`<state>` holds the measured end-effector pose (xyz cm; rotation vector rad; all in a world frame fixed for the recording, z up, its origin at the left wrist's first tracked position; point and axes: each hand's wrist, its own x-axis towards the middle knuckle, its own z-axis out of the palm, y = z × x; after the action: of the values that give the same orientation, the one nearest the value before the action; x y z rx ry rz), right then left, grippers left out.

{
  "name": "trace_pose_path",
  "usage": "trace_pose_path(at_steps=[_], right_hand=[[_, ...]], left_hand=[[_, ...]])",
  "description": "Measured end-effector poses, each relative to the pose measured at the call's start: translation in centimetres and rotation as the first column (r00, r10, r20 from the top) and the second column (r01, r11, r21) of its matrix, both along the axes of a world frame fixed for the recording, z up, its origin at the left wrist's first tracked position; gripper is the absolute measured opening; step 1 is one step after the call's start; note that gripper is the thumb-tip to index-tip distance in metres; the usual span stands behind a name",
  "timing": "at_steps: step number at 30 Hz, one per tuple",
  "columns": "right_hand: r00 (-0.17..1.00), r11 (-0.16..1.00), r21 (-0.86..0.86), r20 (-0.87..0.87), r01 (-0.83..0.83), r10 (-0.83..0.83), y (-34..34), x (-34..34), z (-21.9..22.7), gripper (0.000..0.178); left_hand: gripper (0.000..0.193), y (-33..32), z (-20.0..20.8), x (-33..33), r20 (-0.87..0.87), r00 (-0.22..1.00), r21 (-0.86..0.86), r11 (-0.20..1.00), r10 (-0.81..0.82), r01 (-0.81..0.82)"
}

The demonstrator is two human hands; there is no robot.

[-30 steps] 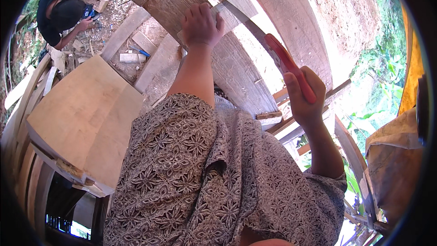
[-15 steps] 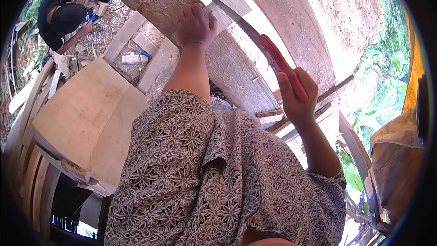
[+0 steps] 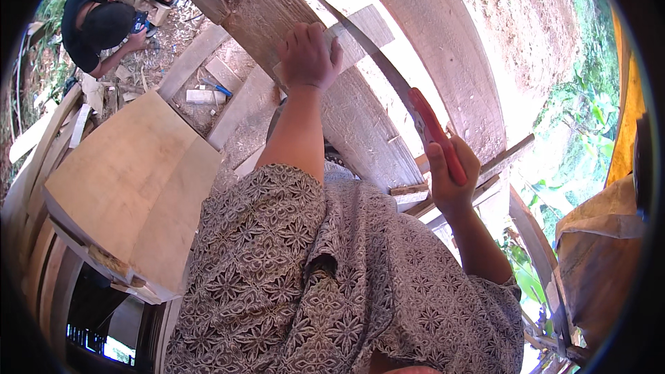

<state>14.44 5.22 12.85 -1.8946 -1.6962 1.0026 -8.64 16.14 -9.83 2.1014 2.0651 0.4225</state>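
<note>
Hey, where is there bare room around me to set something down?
The broad pale panel, left of your patterned shirt, has a bare top. The curved plank right of the saw is bare too. It's crowded where the saw crosses the small board beside your left hand, and offcuts lie near the other person.

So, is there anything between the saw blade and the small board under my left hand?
Nothing visible: the blade crosses over the small board, where it juts past the wide plank. Your left hand is on the board, left of the blade. Whether the teeth touch it, I can't tell.
</note>
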Motion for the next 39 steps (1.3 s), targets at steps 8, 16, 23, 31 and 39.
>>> trace_pose_path(at_steps=[8, 16, 23, 31, 39], right_hand=[[0.996, 0.999, -0.036, -0.082, 0.03, -0.033, 0.3, 0.4, 0.0, 0.026], [0.724, 0.986, -0.162, -0.685, -0.039, -0.084, 8.3, -3.1, 4.3, 0.029], [0.885, 0.986, -0.156, -0.466, -0.062, -0.018, 7.7, -5.2, 5.3, 0.026], [0.944, 0.966, -0.076, -0.206, 0.247, -0.258, 1.4, -2.4, 2.3, 0.02], [0.858, 0.855, 0.082, -0.083, 0.512, -0.506, -6.9, -5.1, -0.2, 0.015]], left_hand=[[0.034, 0.2, 0.5, -0.1, 0.03, 0.999, -0.004, 0.999, -0.034, 0.035], [0.034, 0.2, -0.1, -0.4, 0.024, 0.999, 0.165, 0.986, -0.028, 0.023], [0.037, -0.2, 1.2, -0.4, -0.013, 0.999, 0.083, 0.995, -0.049, 0.05], [0.067, 0.2, 3.1, -4.7, 0.306, 0.912, -0.026, 0.955, -0.272, 0.294], [0.072, 2.6, 3.3, -7.8, 0.315, 0.881, -0.391, 0.797, -0.353, 0.46]])
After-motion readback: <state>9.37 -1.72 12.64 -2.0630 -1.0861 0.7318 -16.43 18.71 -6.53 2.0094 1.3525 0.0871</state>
